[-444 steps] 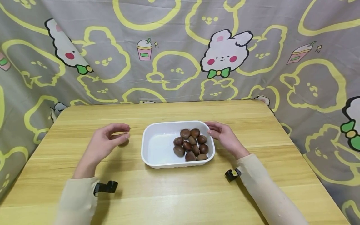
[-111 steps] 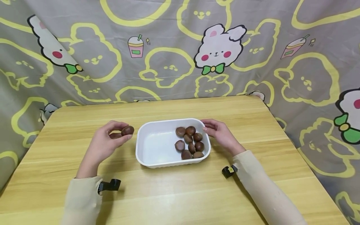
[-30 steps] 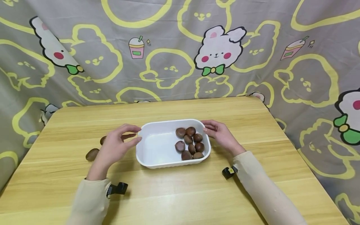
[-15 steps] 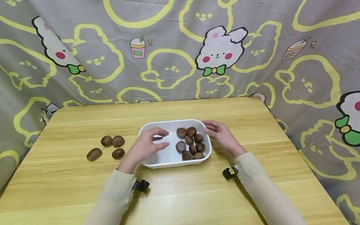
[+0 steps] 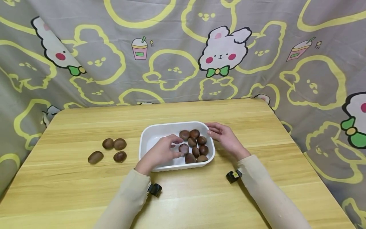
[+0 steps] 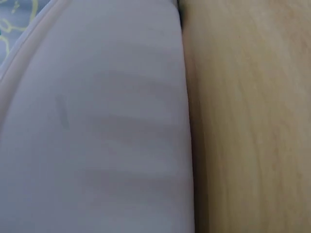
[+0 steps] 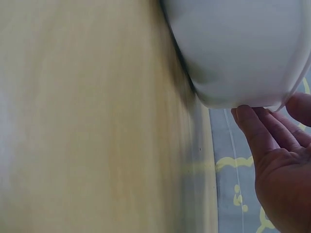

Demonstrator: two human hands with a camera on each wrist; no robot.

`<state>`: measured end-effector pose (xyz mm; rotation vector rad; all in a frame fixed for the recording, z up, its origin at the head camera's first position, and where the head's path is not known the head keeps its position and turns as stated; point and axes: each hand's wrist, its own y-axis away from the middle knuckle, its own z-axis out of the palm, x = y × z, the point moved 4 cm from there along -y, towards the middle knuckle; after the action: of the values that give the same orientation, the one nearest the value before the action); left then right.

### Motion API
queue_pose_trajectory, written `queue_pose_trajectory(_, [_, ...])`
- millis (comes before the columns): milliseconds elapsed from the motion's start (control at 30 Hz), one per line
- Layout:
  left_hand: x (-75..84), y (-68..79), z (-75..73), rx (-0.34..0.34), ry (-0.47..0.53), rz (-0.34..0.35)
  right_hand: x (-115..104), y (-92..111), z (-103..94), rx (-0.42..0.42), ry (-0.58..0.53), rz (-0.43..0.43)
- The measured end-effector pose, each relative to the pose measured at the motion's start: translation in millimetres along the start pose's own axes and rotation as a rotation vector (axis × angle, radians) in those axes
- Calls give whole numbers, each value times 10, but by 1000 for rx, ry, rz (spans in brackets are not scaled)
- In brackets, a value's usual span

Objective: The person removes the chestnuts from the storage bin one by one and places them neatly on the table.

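Observation:
My left hand (image 5: 162,152) reaches over the white plastic tray (image 5: 152,137), thumb and index fingertips parted on either side of a brown chestnut (image 5: 184,149). Several more chestnuts (image 5: 203,149) lie together in the tray's right half. At the tray's right end, my right hand (image 5: 227,139) grips the rim. The right wrist view has its fingers (image 7: 255,127) against the tray's outer wall (image 7: 238,53) and its thumb up at the rim. Only the tray's side (image 6: 107,116) and tabletop appear in the left wrist view; the left hand is hidden there.
Several chestnuts (image 5: 119,144) sit loose on the wooden table (image 5: 183,200), left of the tray. A patterned grey curtain (image 5: 171,35) hangs behind and beside the table. Each wrist carries a small black camera (image 5: 155,190).
Chestnuts have come out of the tray onto the table at left; the left hand held one 3.7 seconds ago. Since then, emptied, it has moved right over the tray. The right hand stays put.

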<state>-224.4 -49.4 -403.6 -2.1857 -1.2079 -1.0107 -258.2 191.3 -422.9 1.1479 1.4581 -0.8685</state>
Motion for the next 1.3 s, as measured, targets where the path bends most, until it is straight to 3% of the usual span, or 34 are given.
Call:
queue_pose_trajectory(167, [52,-48,70,-27,-137,20,-11,7,-2,5,0,4])
queue_pose_trajectory(300, [74,-70,99,-25,-187,42,-23,12,5,6,-9,3])
queue_pose_trajectory(700, [73,-80,130,-6,-221,79,-29,10,15,9,-17,-6])
queue_pose_trajectory(1300, [54,-68,127,2,-249,46,-8,1,12,8,-4,-12])
